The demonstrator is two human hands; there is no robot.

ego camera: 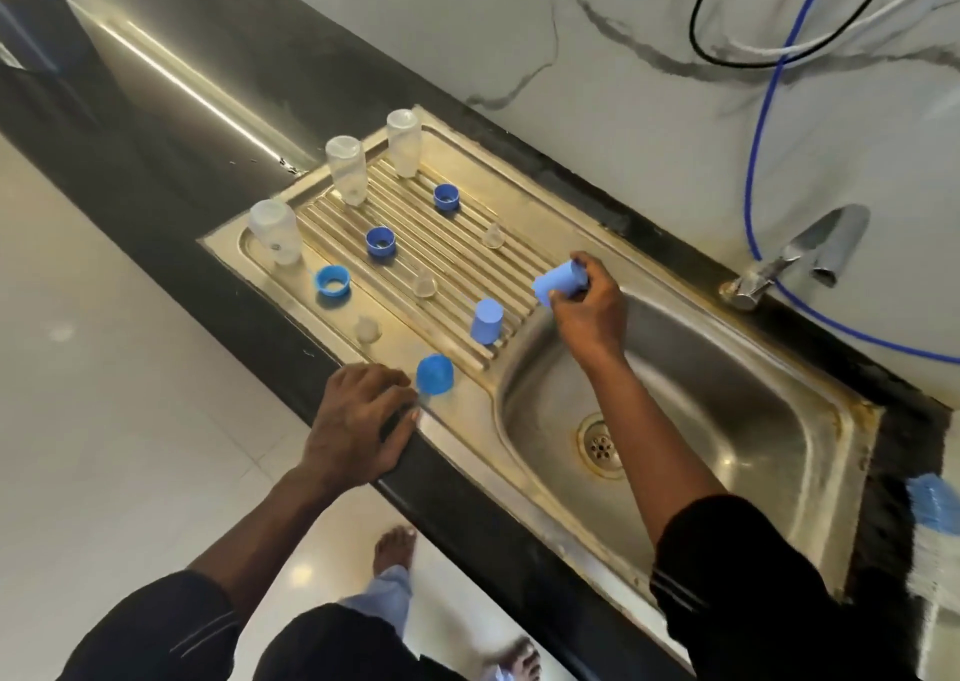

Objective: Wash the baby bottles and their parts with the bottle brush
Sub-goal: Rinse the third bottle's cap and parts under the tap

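Note:
Three clear baby bottles (345,169) stand upside down along the far left edge of the steel drainboard (447,254). Three blue collar rings (381,242) and three clear nipples (424,283) lie on the ribs. Two blue caps (487,321) stand upside down near the basin. My right hand (587,306) grips a third blue cap (557,280), tilted, over the edge between drainboard and basin. My left hand (358,420) rests flat on the counter edge, its fingertips beside the nearest blue cap (435,375). The bottle brush (935,519) lies at the right edge, blurred.
The steel sink basin (727,420) with its drain (601,445) is to the right, under a chrome tap (800,254). Blue, black and white hoses hang on the marble wall. The black counter runs diagonally; my feet show on the tiled floor below.

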